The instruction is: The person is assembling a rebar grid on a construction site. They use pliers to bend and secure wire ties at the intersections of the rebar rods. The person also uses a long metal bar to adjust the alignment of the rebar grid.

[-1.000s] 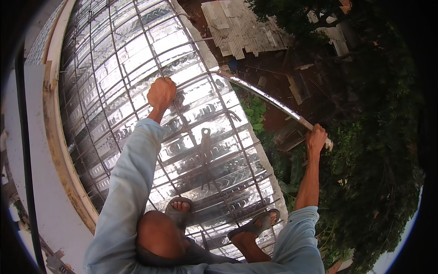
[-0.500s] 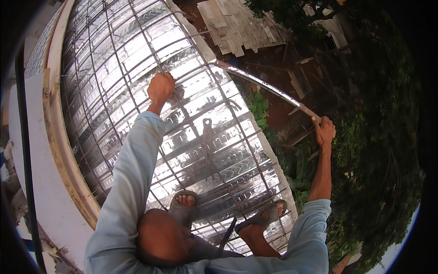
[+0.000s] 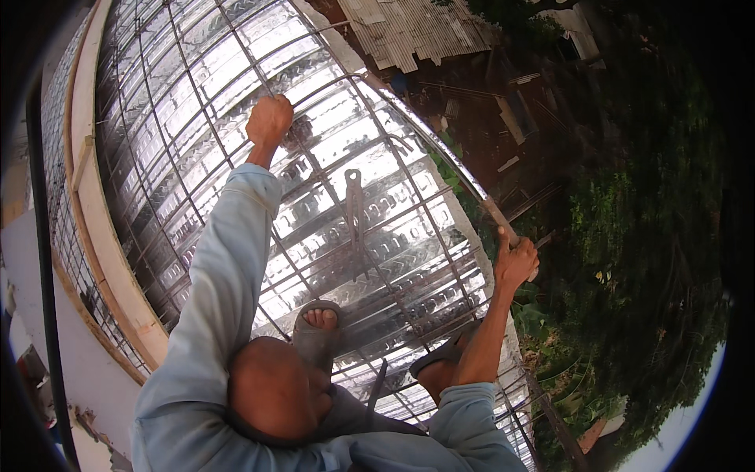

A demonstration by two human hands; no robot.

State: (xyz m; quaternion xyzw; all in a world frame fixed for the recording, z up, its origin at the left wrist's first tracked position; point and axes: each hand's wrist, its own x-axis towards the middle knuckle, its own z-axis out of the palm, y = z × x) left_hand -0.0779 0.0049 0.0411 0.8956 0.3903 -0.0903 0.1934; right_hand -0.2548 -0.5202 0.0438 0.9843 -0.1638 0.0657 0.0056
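Right hand (image 3: pixel 515 261): fingers wrapped around the lower end of a long metal pipe (image 3: pixel 458 165). Pipe slanting out past the concrete edge (image 3: pixel 340 49), upper end meeting the tip of a curved bar (image 3: pixel 340 78) there. Left hand (image 3: pixel 269 119): fingers clenched at the steel mesh (image 3: pixel 247 57), apparently for bracing; exact bar inside the fist impossible to tell. For levering well, probably best to seat the pipe deep on the bar tip, so as not to slip off suddenly. Better to push smoothly, without jerk, and to hold body weight inside the edge, not beyond it. Set both sandalled feet (image 3: pixel 321 318) firmly, because of the shiny, perhaps slippery metal sheet (image 3: pixel 393 208) below. Mind also the pincers (image 3: pixel 353 193), lying ahead of the feet, between the arms; avoid stepping on them.
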